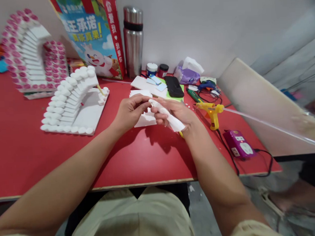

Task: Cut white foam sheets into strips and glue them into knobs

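A folded white tissue lies along the palm of my right hand, whose fingers are curled around it. My left hand pinches the upper end of that tissue between thumb and fingertips. Both hands meet above the red table, over white paper sheets. To the left stands a white staircase model edged with puffy white pieces. Behind it is a similar staircase model with pink rosettes. A yellow glue gun with a long clear glue stick stands right of my right hand.
A purple power adapter and its cables occupy the right side of the red table. At the back are a steel flask, a printed bag, small jars, a black phone-like case and a tissue pack. Another person's leg shows at right.
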The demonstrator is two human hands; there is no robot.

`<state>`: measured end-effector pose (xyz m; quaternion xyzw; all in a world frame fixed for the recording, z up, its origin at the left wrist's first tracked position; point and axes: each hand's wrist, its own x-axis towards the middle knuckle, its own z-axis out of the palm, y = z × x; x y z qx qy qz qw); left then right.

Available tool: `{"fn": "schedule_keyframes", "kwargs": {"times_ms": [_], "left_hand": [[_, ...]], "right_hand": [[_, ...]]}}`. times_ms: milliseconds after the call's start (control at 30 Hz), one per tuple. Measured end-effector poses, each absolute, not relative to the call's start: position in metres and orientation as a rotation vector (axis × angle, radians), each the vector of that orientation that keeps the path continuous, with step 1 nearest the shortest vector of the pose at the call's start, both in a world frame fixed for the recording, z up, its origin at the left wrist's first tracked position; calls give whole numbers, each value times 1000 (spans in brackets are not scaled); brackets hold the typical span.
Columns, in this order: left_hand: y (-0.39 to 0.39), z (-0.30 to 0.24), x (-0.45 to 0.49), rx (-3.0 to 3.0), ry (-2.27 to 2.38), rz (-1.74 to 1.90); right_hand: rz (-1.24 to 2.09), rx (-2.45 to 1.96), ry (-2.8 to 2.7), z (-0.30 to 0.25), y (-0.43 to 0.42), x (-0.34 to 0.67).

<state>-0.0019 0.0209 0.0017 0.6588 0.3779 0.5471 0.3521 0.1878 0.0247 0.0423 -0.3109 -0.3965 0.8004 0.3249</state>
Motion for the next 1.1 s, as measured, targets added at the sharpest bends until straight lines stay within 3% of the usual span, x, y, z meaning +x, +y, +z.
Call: {"fn": "schedule_keyframes", "kwargs": {"times_ms": [133,400,533,767,1100], "left_hand": [[19,2,0,1610,978,1386],[13,7,9,1425,1023,1456],[9,7,13,1370,1015,1510],[11,-3,15,1395,1081,1610],[2,-2,23,1417,964,1608]], "right_hand": [[1852,-907,-1241,37,23,187],[417,-1233,-1832,27,16,174],[43,-1137,-1983,20,12,170],[31,-1063,-2100,15,14,168],[303,-1165,-1875,22,12,171]]}}
